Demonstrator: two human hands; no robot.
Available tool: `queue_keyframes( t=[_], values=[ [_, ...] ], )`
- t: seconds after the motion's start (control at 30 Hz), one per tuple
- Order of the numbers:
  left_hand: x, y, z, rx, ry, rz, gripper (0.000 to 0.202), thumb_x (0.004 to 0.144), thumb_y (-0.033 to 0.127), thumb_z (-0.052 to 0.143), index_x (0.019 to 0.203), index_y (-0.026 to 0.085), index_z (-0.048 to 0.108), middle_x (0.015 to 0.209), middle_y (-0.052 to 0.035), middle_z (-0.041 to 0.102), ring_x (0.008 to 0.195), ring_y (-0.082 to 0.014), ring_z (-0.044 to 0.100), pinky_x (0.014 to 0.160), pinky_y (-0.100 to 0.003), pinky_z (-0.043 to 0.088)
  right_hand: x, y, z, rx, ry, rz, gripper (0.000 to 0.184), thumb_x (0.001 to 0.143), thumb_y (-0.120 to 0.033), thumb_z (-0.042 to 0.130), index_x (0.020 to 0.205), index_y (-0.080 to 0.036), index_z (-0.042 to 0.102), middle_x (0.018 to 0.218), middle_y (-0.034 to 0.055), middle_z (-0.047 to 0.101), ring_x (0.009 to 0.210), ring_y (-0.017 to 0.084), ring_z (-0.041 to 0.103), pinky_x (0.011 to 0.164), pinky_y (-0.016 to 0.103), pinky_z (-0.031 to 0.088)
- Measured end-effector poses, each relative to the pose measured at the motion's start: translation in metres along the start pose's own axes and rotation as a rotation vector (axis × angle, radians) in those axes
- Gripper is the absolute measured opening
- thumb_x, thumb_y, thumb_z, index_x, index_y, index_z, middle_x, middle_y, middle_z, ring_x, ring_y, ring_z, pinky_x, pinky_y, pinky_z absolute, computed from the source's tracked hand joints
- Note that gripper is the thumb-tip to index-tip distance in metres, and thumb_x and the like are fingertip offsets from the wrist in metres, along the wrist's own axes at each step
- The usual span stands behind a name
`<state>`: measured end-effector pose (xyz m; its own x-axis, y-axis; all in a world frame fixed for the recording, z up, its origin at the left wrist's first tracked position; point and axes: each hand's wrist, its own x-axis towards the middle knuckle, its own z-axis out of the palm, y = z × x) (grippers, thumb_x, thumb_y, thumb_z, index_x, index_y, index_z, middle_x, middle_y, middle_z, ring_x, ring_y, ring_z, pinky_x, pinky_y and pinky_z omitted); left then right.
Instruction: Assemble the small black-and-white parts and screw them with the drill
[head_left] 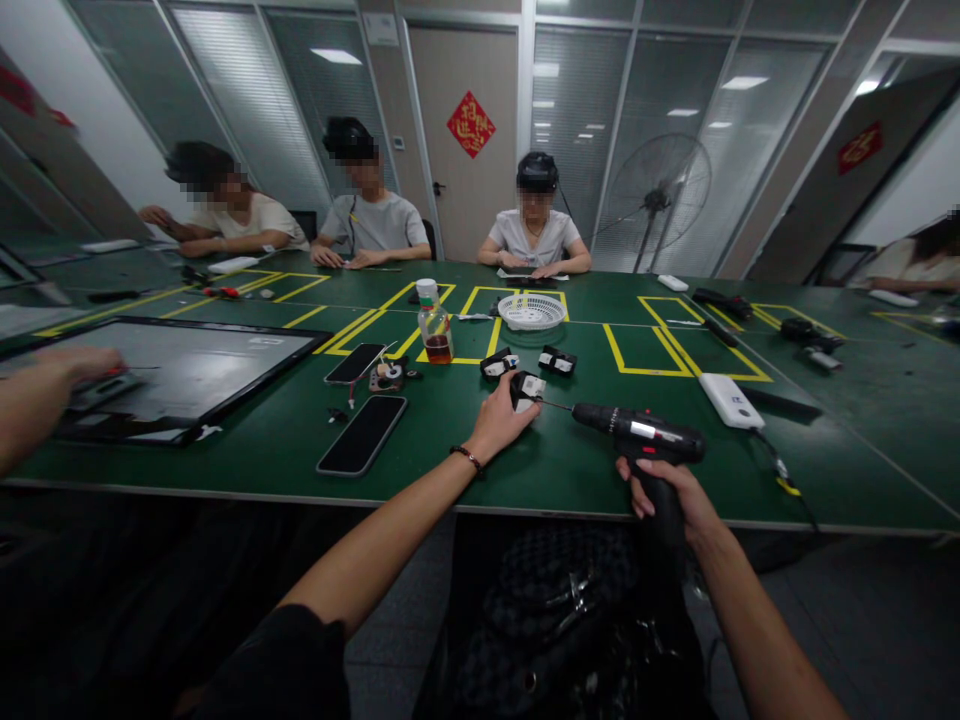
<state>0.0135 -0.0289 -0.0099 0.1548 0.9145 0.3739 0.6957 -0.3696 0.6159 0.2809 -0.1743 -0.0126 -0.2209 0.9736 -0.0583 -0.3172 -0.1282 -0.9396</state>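
Observation:
My right hand is wrapped round the grip of a black cordless drill, which lies level and points left. Its long thin bit reaches to a small black and white device. My left hand, with a beaded bracelet at the wrist, grips that device on the green table. I cannot tell whether the bit's tip touches it. Just beyond stand two similar black and white devices. Left of my left hand lies a dark-screened phone.
Behind the devices are a white plastic basket and a bottle of brown liquid. A white power bank with a cable lies right. A large flat panel is at left, with another person's hand over it. Several people sit across the table.

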Motion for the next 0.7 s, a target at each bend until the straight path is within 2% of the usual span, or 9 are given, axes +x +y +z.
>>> queue_keyframes(
  t=[0.33, 0.7],
  values=[
    [0.000, 0.002, -0.003, 0.007, -0.017, -0.015, 0.070, 0.081, 0.044, 0.064, 0.141, 0.020, 0.037, 0.120, -0.0132, 0.064, 0.107, -0.0303, 0.063, 0.090, -0.040, 0.048, -0.006, -0.010, 0.010, -0.005, 0.018, 0.014, 0.024, 0.087, -0.033, 0.056, 0.084, -0.011, 0.064, 0.046, 0.0006, 0.052, 0.040, 0.013, 0.044, 0.047, 0.027, 0.044],
    [0.000, 0.001, 0.000, -0.001, -0.007, -0.007, 0.069, 0.081, 0.045, 0.064, 0.140, 0.021, 0.037, 0.120, -0.0131, 0.064, 0.108, -0.0305, 0.062, 0.091, -0.041, 0.048, 0.000, 0.000, 0.002, 0.004, 0.015, -0.003, 0.024, 0.085, -0.034, 0.057, 0.082, -0.011, 0.064, 0.047, 0.0000, 0.051, 0.037, 0.011, 0.040, 0.043, 0.027, 0.044]
  ],
)
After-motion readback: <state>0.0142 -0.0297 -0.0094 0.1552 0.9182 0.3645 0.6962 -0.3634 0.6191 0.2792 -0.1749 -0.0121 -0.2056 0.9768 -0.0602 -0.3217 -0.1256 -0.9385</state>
